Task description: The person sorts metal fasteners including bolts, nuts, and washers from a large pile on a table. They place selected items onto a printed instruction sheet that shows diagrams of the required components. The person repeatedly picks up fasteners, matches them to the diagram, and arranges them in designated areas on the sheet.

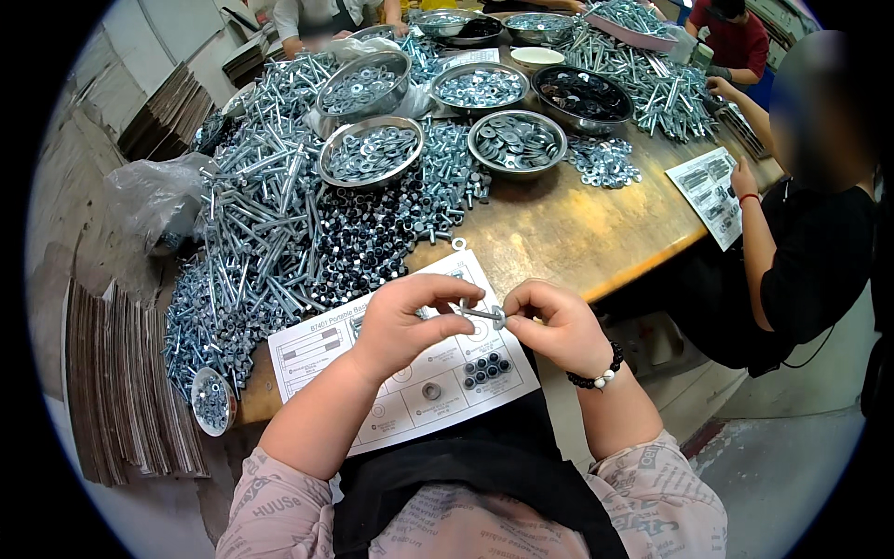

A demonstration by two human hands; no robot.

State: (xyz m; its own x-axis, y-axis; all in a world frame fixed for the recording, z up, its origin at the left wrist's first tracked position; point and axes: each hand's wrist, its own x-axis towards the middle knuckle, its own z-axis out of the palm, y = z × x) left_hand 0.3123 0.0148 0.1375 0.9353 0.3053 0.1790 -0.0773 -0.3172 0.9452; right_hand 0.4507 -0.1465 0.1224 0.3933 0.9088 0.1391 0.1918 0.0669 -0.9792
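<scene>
Above a printed sheet (391, 349), a silver bolt (481, 313) lies crosswise between my two hands. My left hand (400, 321) is curled, with thumb and forefinger at the bolt's left end. At its right end a round silver washer (499, 319) is pinched by the fingertips of my right hand (557, 326). Whether the washer fully encircles the bolt, I cannot tell. On the sheet, several dark-centred lock nuts (487, 371) sit grouped in a printed box. A small stack of washers (431, 391) stands to their left, and one loose washer (458, 244) lies at the sheet's top edge.
Loose bolts (265, 200) and dark-centred nuts (368, 228) heap up at left. Metal bowls of washers (517, 144) stand beyond. A small bowl (214, 401) sits at the table's left corner. At right, a co-worker holds another sheet (710, 196). Cardboard stacks (121, 382) stand beside the table.
</scene>
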